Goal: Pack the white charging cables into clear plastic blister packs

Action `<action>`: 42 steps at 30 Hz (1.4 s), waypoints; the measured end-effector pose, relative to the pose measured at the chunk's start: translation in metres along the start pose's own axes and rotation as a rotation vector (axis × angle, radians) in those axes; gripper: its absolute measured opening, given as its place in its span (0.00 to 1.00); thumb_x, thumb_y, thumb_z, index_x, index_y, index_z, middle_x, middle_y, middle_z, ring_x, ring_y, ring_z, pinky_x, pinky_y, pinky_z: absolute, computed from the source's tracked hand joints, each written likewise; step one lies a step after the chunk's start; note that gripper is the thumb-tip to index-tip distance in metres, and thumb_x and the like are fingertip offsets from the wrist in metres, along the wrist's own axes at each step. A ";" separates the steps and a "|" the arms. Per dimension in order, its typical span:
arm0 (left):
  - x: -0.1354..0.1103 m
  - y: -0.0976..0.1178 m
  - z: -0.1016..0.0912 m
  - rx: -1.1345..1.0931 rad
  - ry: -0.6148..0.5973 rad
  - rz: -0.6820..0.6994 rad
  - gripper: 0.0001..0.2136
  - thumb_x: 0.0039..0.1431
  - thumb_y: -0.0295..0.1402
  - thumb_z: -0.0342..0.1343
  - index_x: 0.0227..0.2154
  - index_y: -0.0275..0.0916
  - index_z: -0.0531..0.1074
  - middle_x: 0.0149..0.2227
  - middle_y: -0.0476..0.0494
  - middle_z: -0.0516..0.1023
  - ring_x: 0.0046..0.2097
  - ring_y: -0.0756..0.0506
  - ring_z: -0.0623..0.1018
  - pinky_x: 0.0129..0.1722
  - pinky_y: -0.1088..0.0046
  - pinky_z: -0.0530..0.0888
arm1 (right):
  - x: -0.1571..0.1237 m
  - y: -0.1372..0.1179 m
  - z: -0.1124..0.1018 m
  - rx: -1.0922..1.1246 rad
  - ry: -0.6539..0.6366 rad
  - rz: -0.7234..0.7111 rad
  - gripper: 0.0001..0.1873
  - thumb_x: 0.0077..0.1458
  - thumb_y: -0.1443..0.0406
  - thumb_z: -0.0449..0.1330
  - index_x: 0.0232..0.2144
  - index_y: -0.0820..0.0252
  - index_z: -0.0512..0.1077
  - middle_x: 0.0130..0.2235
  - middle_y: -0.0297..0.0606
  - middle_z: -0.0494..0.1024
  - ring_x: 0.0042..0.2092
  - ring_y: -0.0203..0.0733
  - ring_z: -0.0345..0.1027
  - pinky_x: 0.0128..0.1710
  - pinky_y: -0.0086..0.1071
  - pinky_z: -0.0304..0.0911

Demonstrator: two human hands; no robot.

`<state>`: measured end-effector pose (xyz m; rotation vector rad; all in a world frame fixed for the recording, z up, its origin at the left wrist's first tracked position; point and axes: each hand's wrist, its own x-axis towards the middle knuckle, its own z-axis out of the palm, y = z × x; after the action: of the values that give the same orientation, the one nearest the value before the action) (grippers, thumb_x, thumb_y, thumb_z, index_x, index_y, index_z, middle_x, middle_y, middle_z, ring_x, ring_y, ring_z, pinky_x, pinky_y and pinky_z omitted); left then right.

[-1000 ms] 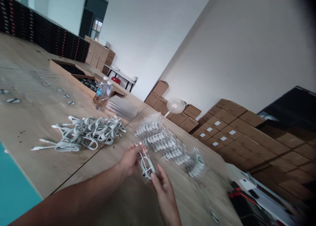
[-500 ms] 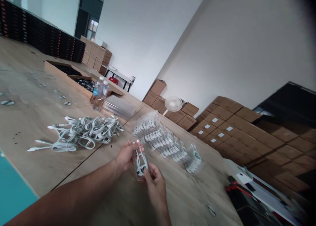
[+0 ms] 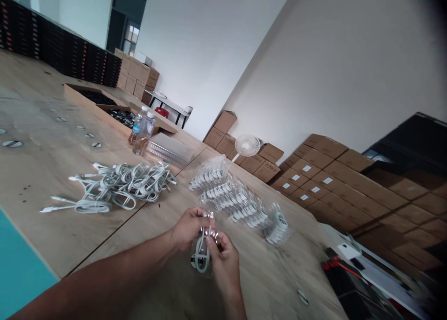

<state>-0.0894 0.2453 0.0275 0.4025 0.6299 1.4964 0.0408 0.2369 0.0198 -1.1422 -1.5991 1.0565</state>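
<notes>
A coiled white cable [image 3: 201,255] lies in a clear plastic case between my two hands, its plug ends pointing away from me. My left hand [image 3: 190,229] pinches the case and cable near the plug end. The fingers of my right hand [image 3: 223,257] close on the right side, with the thumb on top of the cable. A dark patch shows at the near end of the coil. Left of my hands lies a pile of loose coiled white cables [image 3: 120,187]. Beyond them stand rows of clear-cased cables [image 3: 230,196], with a smaller group [image 3: 277,224] to the right.
Two plastic bottles [image 3: 142,133] stand by a stack of clear plastic sheets or lids [image 3: 169,150]. Behind them are shallow cartons [image 3: 104,115] of small black items. Round stickers [image 3: 12,144] dot the table's left side. Black boxes [image 3: 349,282] lie right; cardboard boxes [image 3: 335,180] line the wall.
The cased cable has moved slightly right and toward me. My right hand has shifted from its near end up along the side, closer to my left hand.
</notes>
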 end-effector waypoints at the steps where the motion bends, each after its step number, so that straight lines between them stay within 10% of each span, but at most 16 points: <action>1: 0.001 0.000 -0.001 0.004 0.003 0.002 0.12 0.31 0.28 0.70 0.18 0.34 0.70 0.17 0.47 0.75 0.19 0.51 0.71 0.21 0.77 0.64 | 0.001 0.000 0.001 0.003 -0.004 -0.003 0.17 0.48 0.55 0.65 0.34 0.62 0.75 0.28 0.36 0.78 0.30 0.40 0.69 0.30 0.30 0.64; 21: 0.007 -0.014 -0.006 0.041 -0.007 0.007 0.10 0.35 0.28 0.68 0.17 0.35 0.69 0.16 0.46 0.73 0.19 0.49 0.71 0.22 0.74 0.68 | 0.005 -0.002 0.009 -0.323 -0.005 -0.152 0.14 0.50 0.61 0.62 0.40 0.58 0.75 0.33 0.37 0.81 0.34 0.44 0.73 0.36 0.32 0.65; 28: 0.013 -0.006 -0.013 0.008 0.000 -0.045 0.11 0.38 0.29 0.68 0.21 0.35 0.70 0.21 0.45 0.76 0.25 0.47 0.76 0.27 0.73 0.72 | 0.002 0.011 0.008 -0.044 -0.139 -0.099 0.21 0.52 0.58 0.62 0.48 0.60 0.72 0.41 0.39 0.81 0.42 0.46 0.74 0.43 0.36 0.68; 34: 0.009 -0.003 -0.007 -0.018 -0.176 0.026 0.19 0.30 0.22 0.70 0.31 0.35 0.75 0.29 0.43 0.79 0.28 0.46 0.78 0.32 0.72 0.72 | 0.006 0.013 0.002 0.123 0.053 0.017 0.33 0.47 0.55 0.66 0.54 0.62 0.66 0.49 0.44 0.78 0.49 0.49 0.72 0.47 0.39 0.67; 42: 0.008 0.000 -0.008 0.108 -0.260 0.107 0.26 0.33 0.26 0.71 0.40 0.37 0.72 0.31 0.43 0.81 0.27 0.47 0.77 0.29 0.72 0.72 | 0.005 0.008 -0.009 0.239 -0.048 0.029 0.29 0.49 0.55 0.65 0.52 0.58 0.70 0.38 0.37 0.81 0.37 0.42 0.74 0.37 0.32 0.68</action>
<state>-0.0944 0.2524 0.0197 0.7108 0.4894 1.4838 0.0503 0.2445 0.0148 -0.9882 -1.4514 1.2645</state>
